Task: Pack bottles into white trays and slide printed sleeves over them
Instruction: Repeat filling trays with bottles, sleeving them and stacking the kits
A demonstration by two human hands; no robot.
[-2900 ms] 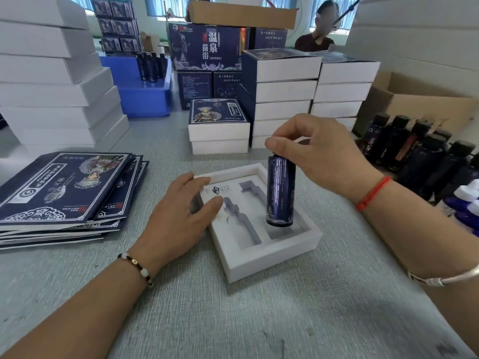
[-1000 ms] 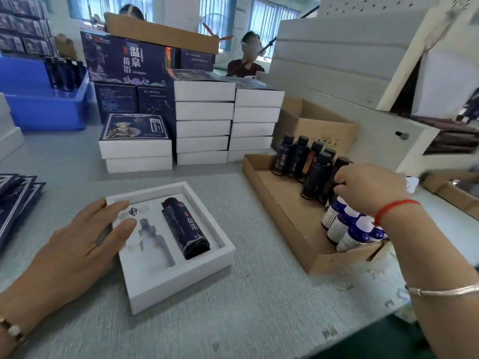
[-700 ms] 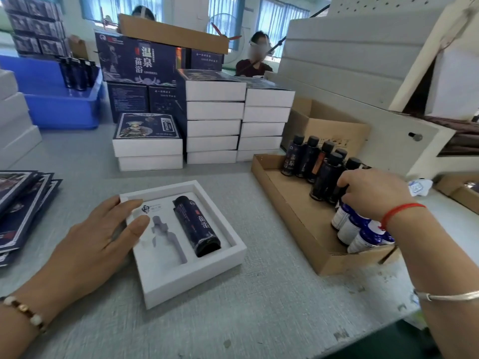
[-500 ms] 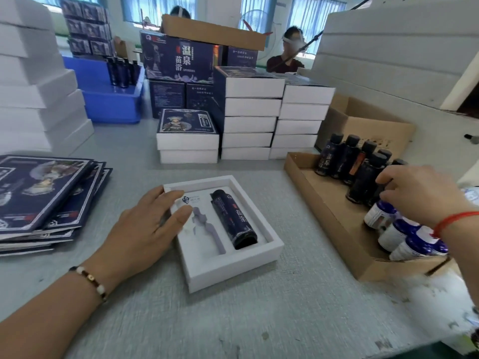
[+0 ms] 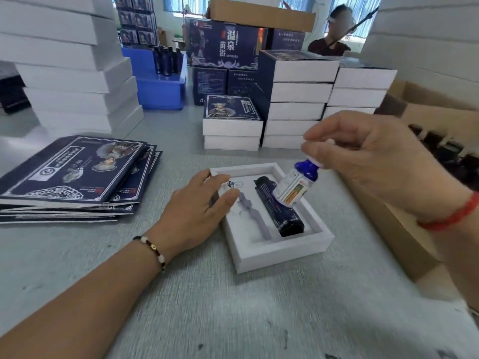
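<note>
Right hand [image 5: 373, 161] pinches the small bottle [image 5: 295, 186] by its cap, above the white tray [image 5: 282, 252]. Left hand [image 5: 197, 211] lies flat, bracing the tray. Best to tilt it level and seat it in the empty slot [image 5: 255, 216].

Bright window daylight; wide-angle edges bend, slight motion blur.
</note>
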